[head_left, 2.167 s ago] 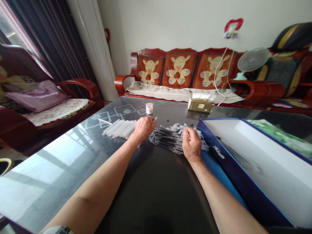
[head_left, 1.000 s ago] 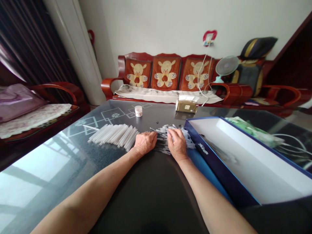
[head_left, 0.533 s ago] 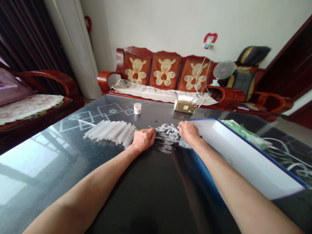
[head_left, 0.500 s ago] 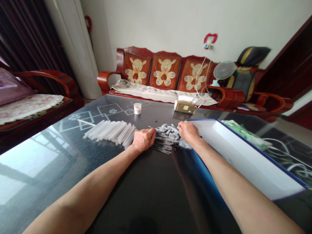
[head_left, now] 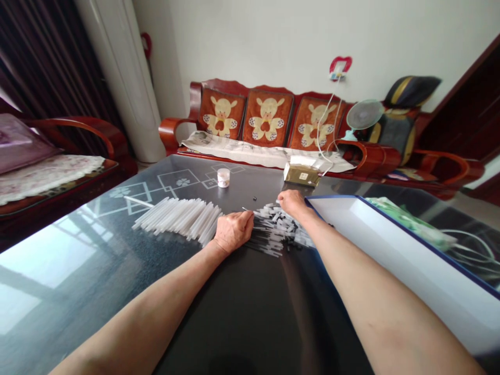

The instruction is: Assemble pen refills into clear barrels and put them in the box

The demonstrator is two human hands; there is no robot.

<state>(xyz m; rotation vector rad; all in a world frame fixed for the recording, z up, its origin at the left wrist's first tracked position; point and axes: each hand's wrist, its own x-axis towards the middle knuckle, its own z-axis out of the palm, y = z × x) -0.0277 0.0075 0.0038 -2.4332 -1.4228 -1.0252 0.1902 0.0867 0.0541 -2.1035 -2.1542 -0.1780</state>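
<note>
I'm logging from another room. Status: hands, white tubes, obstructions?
Left hand closed, contents unclear. Right hand at grey-tipped rods, contact unclear. White tubes bunched, left side. Blue-rimmed box beside right forearm.

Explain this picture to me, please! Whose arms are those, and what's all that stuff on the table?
There's no robot here: these are a person's own bare hands. One camera, worn on that person's head, looks forward and down, so you see what they see.

On the dark table lie a row of whitish tubes and a heap of thin dark sticks and pale bits. Behind are a small white tub and a tissue box. On the right is an open box, white inside.

The left hand and right hand are curled closed near the heap. What they hold is hidden.
</note>
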